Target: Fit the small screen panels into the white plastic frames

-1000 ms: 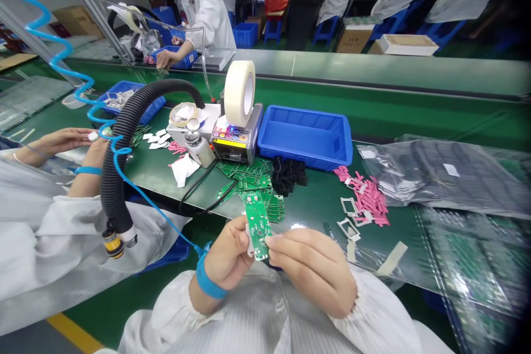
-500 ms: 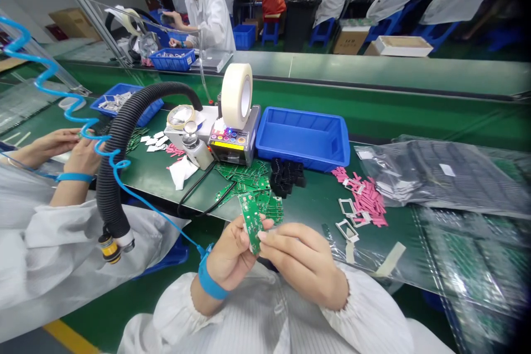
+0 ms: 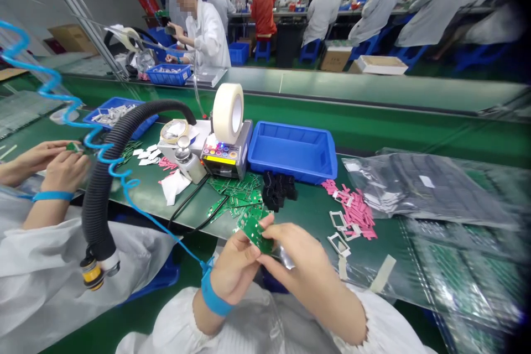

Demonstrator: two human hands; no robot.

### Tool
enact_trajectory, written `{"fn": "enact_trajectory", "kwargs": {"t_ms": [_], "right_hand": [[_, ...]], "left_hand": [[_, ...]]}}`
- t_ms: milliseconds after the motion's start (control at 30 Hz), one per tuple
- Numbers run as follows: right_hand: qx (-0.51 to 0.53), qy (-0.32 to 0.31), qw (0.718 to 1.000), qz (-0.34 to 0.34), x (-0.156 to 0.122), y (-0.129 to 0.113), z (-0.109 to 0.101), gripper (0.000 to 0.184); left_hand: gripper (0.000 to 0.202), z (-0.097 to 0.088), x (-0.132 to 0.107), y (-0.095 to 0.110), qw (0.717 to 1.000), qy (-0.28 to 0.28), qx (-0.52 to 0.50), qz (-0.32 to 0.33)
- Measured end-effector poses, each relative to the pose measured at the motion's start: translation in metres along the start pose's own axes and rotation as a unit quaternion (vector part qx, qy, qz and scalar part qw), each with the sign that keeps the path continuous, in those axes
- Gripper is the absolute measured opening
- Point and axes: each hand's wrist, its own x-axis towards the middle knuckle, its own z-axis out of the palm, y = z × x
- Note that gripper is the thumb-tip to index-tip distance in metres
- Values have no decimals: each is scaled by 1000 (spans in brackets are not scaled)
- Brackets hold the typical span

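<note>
A small green circuit board [image 3: 254,234] sits tilted between my two hands, its lower corner partly hidden by my fingers. My left hand [image 3: 234,268], with a blue wrist strap [image 3: 212,297], grips its left edge. My right hand [image 3: 296,265] pinches its right side, and a small shiny piece [image 3: 286,258] shows beneath those fingers. Just beyond lies a loose pile of green circuit boards [image 3: 234,197] on the green bench [image 3: 186,204]. A co-worker's hands [image 3: 53,163] hold a small green board at the far left.
A tape dispenser [image 3: 226,157] and a blue plastic tray [image 3: 291,151] stand ahead. Black components [image 3: 277,191], pink strips [image 3: 352,213] and white frames [image 3: 338,243] lie nearby. A black corrugated hose [image 3: 99,199] rises at left. Plastic bags of boards [image 3: 427,188] cover the right.
The board has tipped from nearly upright to a lower, flatter tilt. My right hand has moved over its right side. The whole view has shifted as my head turned.
</note>
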Motion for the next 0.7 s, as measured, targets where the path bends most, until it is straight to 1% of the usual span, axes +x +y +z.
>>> {"fn": "enact_trajectory", "kwargs": {"t_ms": [67,133,167,200,233,300,367,433,500,567,633,700], "right_hand": [[-24,-17,1000,3,7,19,-13,13],[-83,-12,995,52,23,53,-34,14],[-119,2,989,91,34,75,-48,15],[-163,18,973,165,46,100,-62,18],[-192,40,959,206,58,128,-77,20],[-236,77,931,266,82,184,-102,20],[-267,84,906,319,100,235,-117,21],[-281,67,890,353,110,275,-123,26],[-287,44,882,372,112,301,-122,31],[-288,21,878,380,110,317,-119,31],[-286,1,878,383,108,325,-117,30],[-281,-14,879,386,109,326,-117,30]], "left_hand": [[49,2,4,1,1000,15,8,7],[48,1,5,4,999,39,17,-8],[44,-1,5,5,998,57,21,-23],[39,-4,5,5,996,76,24,-38],[34,-8,4,5,994,95,25,-48],[26,-20,2,4,989,134,16,-65],[24,-35,0,2,982,173,-1,-81],[23,-50,-1,-1,973,211,-21,-95],[22,-63,-3,-4,961,254,-46,-102],[21,-72,-3,-6,950,288,-68,-99],[20,-74,-3,-8,945,302,-82,-92],[18,-72,-2,-10,946,300,-86,-91]]}}
